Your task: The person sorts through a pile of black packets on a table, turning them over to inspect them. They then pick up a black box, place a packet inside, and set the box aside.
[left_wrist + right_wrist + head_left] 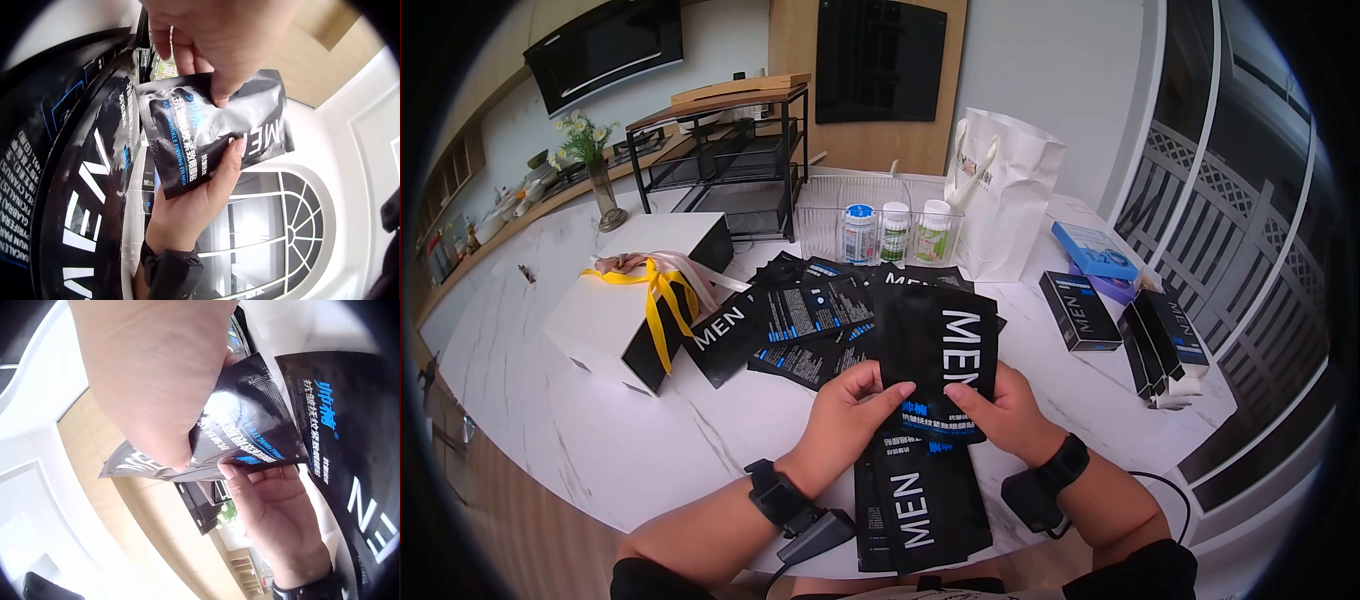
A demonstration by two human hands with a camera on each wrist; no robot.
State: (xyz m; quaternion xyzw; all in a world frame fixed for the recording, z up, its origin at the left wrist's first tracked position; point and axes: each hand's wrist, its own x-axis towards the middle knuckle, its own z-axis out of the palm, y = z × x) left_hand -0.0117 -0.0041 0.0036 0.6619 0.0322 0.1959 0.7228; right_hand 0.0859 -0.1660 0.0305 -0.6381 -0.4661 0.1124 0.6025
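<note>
Both hands hold up a black eye patch sachet point(940, 335) printed MEN, its blue lettering toward the bottom. My left hand point(850, 405) pinches its left edge, thumb on the front face. On the opposite edge my right hand point(1012, 412) grips it, thumb beside the lettering. In the left wrist view the sachet point(212, 128) looks flat with a glossy, creased surface. Its top edge appears uncut there. Below the hands lie more black sachets point(920, 510), overlapping at the table's near edge. Behind spreads a loose pile of sachets point(815, 310), some face down.
A white box point(615, 300) with yellow and pink ribbons stands left. Three bottles point(894, 232) sit by a clear organizer point(820, 215), beside a white paper bag point(1005, 195). Black MEN boxes point(1080, 312) and a blue box point(1097, 255) lie right. A black rack point(720, 165) stands behind.
</note>
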